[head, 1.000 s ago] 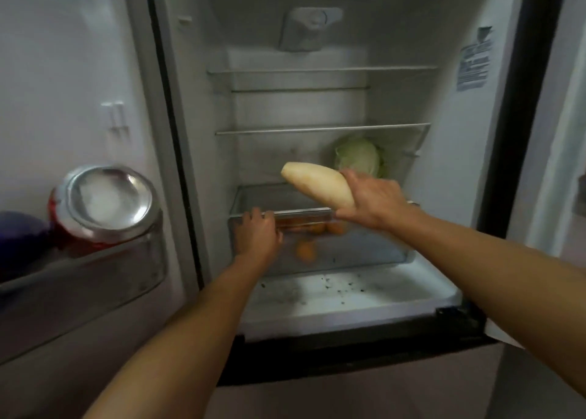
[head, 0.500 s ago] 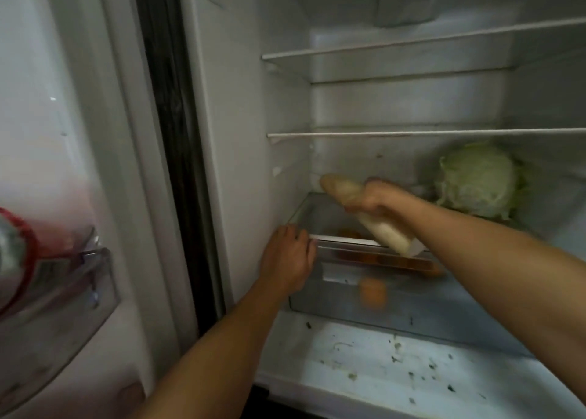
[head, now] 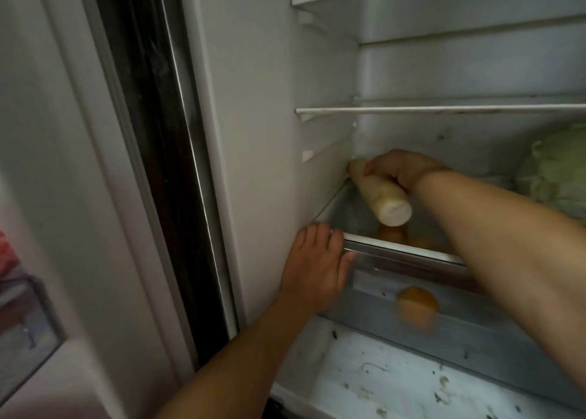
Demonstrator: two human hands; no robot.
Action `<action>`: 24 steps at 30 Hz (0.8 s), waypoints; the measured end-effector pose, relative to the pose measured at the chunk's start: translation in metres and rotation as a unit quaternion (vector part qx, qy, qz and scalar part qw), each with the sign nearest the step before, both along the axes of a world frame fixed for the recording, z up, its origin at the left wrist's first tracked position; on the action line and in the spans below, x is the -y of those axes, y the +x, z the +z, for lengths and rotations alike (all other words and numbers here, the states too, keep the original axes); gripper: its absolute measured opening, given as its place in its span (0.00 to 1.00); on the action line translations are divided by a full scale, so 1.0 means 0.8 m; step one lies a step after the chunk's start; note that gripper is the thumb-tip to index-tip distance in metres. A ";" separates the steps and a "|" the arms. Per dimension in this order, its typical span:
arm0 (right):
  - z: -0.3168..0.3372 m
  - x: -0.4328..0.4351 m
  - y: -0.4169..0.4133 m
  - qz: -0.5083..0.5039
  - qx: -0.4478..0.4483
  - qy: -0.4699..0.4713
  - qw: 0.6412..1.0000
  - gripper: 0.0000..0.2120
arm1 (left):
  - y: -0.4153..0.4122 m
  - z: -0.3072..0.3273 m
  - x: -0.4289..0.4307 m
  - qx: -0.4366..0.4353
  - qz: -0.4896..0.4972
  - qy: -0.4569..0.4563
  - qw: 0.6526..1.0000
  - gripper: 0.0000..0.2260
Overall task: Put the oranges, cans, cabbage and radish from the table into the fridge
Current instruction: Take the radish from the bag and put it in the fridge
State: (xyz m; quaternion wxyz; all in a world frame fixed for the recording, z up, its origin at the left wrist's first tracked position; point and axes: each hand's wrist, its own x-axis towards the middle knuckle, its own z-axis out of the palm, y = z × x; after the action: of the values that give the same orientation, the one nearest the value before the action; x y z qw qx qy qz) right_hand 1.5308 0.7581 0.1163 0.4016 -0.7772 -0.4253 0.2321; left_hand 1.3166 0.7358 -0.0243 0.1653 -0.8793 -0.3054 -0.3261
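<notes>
Radish step in hand here! The right hand [head: 402, 168] is curled over the narrow end of the white radish [head: 382, 196], fingers wrapped on top of it, deep in the fridge's back left corner. The radish lies tilted, tip at eleven o'clock against the side wall, cut end pointing to five o'clock. I can't tell whether it rests on the glass cover or is just above it. At seven o'clock of it, the left hand [head: 317, 266] grips the top front lip of the crisper drawer [head: 475, 336], fingers hooked over, thumb beneath. Oranges [head: 417, 307] show through the drawer's clear front, so they look stowed. The cabbage [head: 555, 171] sits out at three o'clock on the same level. Next call, I'd say: settle the radish flat so it can't roll, then loosen the fingers and draw the arm out without nudging the cabbage.
</notes>
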 end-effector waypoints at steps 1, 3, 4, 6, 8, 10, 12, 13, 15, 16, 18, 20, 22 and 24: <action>0.000 0.000 -0.001 -0.005 -0.008 0.000 1.000 0.25 | 0.001 0.000 0.000 0.001 0.002 0.002 1.000 0.19; -0.005 0.001 -0.002 -0.015 -0.015 0.014 1.000 0.27 | 0.002 -0.002 0.000 0.004 0.002 -0.003 1.000 0.20; -0.008 0.002 -0.002 -0.023 -0.015 0.027 0.999 0.28 | 0.002 -0.003 0.001 0.005 0.001 -0.006 1.000 0.20; -0.015 0.000 0.002 -0.033 -0.014 0.041 0.998 0.33 | 0.002 -0.003 0.002 0.006 0.002 -0.008 1.000 0.22; -0.018 0.003 0.004 -0.027 -0.005 0.048 0.998 0.34 | 0.002 -0.002 0.002 0.006 0.004 -0.013 1.000 0.23; -0.019 0.006 0.006 -0.026 0.006 0.044 0.999 0.33 | 0.001 -0.002 0.003 0.005 0.007 -0.013 1.000 0.22; -0.020 0.016 0.004 -0.034 0.013 0.043 0.998 0.30 | 0.000 0.000 0.006 -0.001 0.006 -0.015 1.000 0.22; -0.020 0.023 0.003 -0.041 0.018 0.042 0.998 0.29 | -0.001 0.002 0.007 -0.003 0.006 -0.014 1.000 0.22; -0.021 0.040 -0.001 -0.059 0.041 0.038 0.997 0.27 | -0.004 0.006 0.011 -0.009 0.003 -0.024 1.000 0.22; -0.023 0.051 -0.004 -0.067 0.053 0.040 0.996 0.27 | -0.006 0.009 0.015 -0.015 0.002 -0.029 0.999 0.22; -0.025 0.076 -0.011 -0.080 0.073 0.050 0.993 0.23 | -0.010 0.013 0.019 -0.037 0.002 -0.040 0.999 0.23; -0.031 0.103 -0.021 -0.090 0.115 0.057 0.988 0.18 | -0.019 0.017 0.024 -0.077 0.006 -0.038 0.996 0.21; -0.038 0.133 -0.035 -0.108 0.156 0.065 0.980 0.16 | -0.032 0.017 0.033 -0.106 0.008 -0.033 0.994 0.25; -0.046 0.166 -0.055 -0.134 0.195 0.076 0.969 0.15 | -0.051 0.020 0.059 -0.105 0.000 -0.062 0.992 0.25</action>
State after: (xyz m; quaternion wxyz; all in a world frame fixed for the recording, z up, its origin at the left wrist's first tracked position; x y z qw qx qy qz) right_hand 1.4865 0.6253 0.0798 0.3958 -0.8246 -0.4039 -0.0131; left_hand 1.2756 0.6886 -0.0081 0.1416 -0.9171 -0.3064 -0.2120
